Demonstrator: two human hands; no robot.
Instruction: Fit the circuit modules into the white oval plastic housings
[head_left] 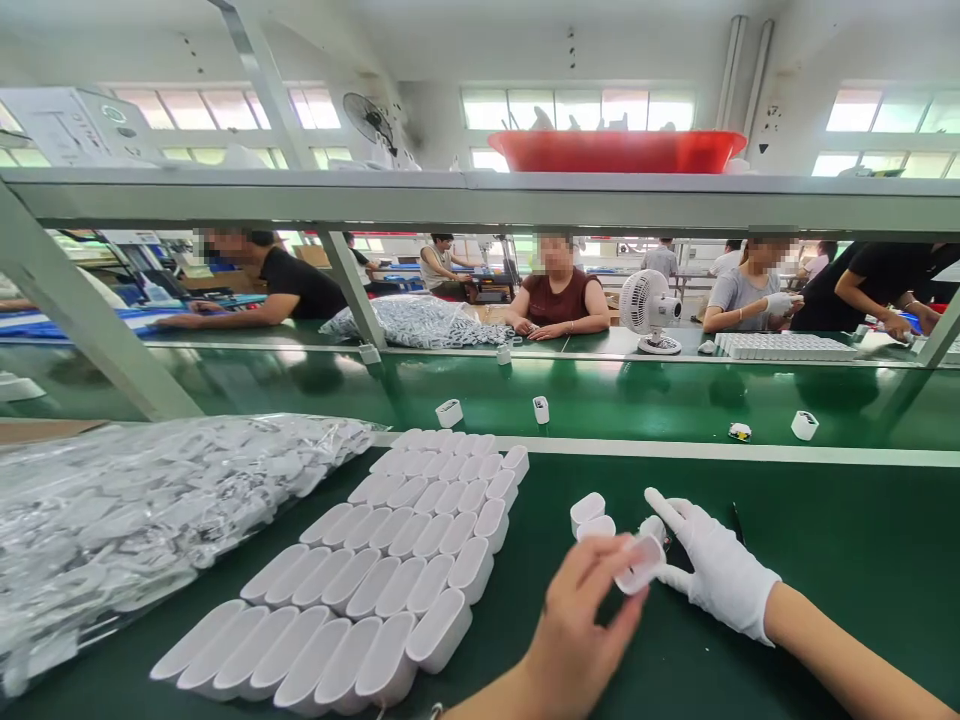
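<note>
My bare left hand point(581, 630) pinches a white oval plastic housing point(641, 565) between thumb and fingers, tilted with its open side towards me. Close on its right is my right hand point(712, 565) in a white glove, index finger and thumb curved around a small whitish and dark part that I cannot make out. Two more white housings point(588, 510) sit on the green bench just behind my left hand. To the left stand rows of the same oval housings point(390, 560), packed side by side with their open tops up.
A clear bag of white plastic parts point(172, 520) lies at the left. Beyond the bench runs a green conveyor belt point(637, 395) carrying scattered white units point(805, 425). A metal shelf point(465, 205) crosses above, bearing a red basin point(615, 150). Several people sit opposite, near a white fan point(649, 305).
</note>
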